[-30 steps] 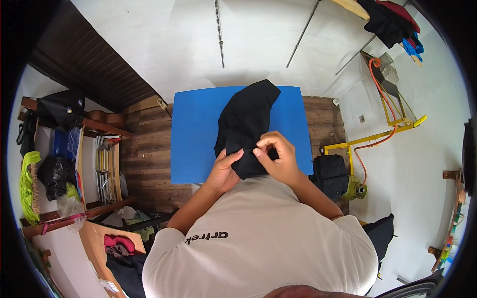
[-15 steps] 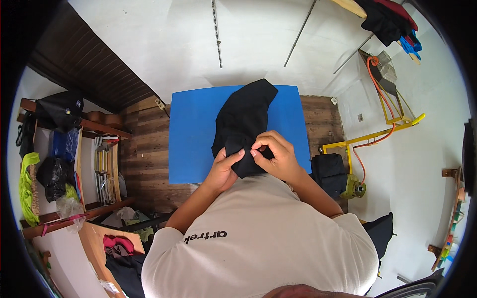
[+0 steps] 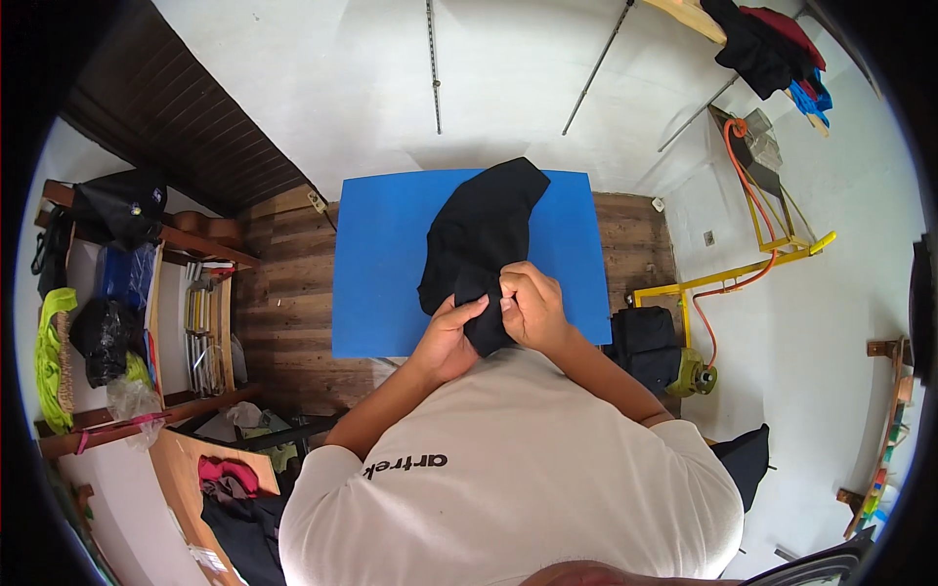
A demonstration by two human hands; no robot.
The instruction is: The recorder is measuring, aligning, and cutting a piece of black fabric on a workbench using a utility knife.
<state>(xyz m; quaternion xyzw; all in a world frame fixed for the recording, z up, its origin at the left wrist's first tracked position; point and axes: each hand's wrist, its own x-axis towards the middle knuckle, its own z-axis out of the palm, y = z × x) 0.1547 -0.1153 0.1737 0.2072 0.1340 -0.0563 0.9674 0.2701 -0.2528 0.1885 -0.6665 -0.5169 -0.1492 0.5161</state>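
A long piece of black cloth [image 3: 481, 220] lies across the blue table [image 3: 381, 264], its near end raised in front of my chest. Its kind of garment cannot be made out. My left hand [image 3: 451, 337] grips the near end from the left, the thumb lying on top. On the right side of the same end, my right hand [image 3: 532, 305] is closed with its fingers curled against the fabric. Whether anything small sits between those right fingertips is hidden.
Shelves with bags and a bright yellow-green cloth [image 3: 57, 352] stand on the left. To the right are a black bag [image 3: 645, 347], a yellow metal frame [image 3: 723, 278] and an orange hose [image 3: 772, 264]. Dark clothing [image 3: 757, 49] hangs at the upper right.
My right hand has gone from a spread-fingered pinch to a tighter, curled grip, drawn slightly left. The left hand has shifted a little right with the cloth's near end.
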